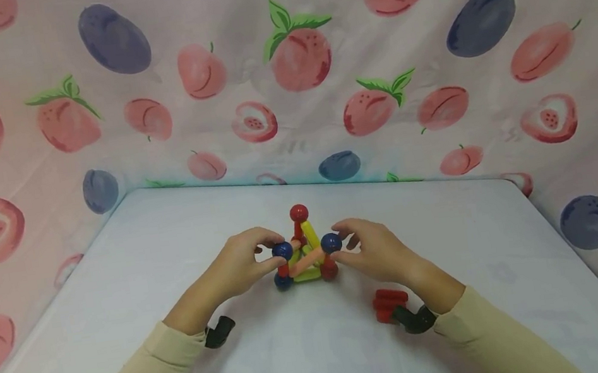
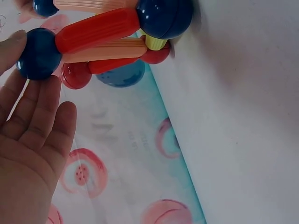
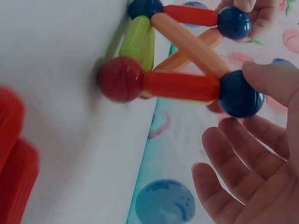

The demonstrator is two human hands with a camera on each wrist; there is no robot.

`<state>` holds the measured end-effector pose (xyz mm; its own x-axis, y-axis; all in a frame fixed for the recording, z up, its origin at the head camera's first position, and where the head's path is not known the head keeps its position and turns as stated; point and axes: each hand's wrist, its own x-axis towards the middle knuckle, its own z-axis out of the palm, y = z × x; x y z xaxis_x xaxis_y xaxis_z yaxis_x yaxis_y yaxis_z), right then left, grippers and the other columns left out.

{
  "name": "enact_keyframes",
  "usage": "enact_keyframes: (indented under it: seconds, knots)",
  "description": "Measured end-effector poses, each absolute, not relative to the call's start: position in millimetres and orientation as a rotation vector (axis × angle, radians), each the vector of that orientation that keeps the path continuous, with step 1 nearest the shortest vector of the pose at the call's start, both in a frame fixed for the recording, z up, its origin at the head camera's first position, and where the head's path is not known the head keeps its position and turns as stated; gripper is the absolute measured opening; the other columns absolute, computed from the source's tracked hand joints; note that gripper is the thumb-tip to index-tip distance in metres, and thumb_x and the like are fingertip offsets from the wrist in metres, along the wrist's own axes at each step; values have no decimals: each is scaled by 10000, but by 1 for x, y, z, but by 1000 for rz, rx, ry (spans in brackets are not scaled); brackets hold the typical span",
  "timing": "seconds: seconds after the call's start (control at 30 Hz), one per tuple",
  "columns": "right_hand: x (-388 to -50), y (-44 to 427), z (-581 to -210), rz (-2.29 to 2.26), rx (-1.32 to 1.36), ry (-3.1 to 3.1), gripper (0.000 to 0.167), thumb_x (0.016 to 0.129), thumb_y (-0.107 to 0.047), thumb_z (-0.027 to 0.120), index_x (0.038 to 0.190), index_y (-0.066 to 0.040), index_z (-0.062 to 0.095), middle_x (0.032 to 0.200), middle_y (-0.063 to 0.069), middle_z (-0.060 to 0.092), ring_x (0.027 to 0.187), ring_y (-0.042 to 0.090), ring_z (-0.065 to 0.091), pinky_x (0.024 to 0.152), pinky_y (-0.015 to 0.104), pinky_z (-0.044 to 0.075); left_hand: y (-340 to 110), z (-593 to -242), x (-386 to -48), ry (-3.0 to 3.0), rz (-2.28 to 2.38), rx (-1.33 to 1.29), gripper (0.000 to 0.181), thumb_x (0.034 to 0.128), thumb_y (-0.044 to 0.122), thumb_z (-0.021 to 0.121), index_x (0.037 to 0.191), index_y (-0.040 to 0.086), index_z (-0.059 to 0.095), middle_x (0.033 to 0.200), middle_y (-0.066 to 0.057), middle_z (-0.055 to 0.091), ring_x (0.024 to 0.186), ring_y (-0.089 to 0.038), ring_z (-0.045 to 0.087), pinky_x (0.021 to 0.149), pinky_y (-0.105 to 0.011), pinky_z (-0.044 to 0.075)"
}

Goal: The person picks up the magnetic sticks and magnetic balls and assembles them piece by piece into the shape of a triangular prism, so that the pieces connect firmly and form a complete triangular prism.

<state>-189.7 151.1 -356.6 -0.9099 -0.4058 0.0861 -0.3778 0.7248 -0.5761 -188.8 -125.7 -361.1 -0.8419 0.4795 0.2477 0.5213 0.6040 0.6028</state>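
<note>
A frame of balls and ribbed rods stands on the white table, with a red ball [image 1: 299,213] at its top rear. My left hand [image 1: 243,258] pinches the upper left blue ball [image 2: 39,54] between thumb and fingers. That ball sits on an upright red rod [image 2: 98,30] above a lower blue ball [image 1: 283,280]. Opposite, my right hand [image 1: 374,251] pinches the upper right blue ball [image 3: 241,94], atop another red rod [image 3: 181,86] and a lower red ball [image 3: 121,79]. An orange rod [image 3: 189,43] slants between the two front uprights. Yellow rods [image 1: 307,274] lie along the base.
Several loose red rods [image 1: 390,302] lie on the table [image 1: 299,352] near my right wrist. Black wrist devices [image 1: 220,332] show beneath both forearms. A fruit-printed cloth [image 1: 258,58] hangs behind and at the sides of the table.
</note>
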Motion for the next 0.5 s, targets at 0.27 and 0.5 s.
enact_keyframes:
  seconds: [0.27, 0.5]
  knots:
    - [-188, 182, -366, -863, -502, 2818, 486, 900, -233, 758, 1330, -69, 603, 1193, 88, 665, 1043, 239, 619, 814, 374, 569, -125, -362, -187, -2733, -1074, -874, 311, 888, 117, 778, 1176, 42, 688, 1093, -23, 684, 1033, -221, 635, 890, -401, 544]
    - [-181, 205, -377, -820, -359, 2676, 409, 871, -184, 781, 1248, -94, 651, 1088, 21, 667, 990, 202, 614, 802, 355, 565, -125, -362, -185, -2725, -1088, -859, 324, 880, 110, 784, 1178, 27, 685, 1097, -37, 685, 1029, -209, 637, 886, -414, 545]
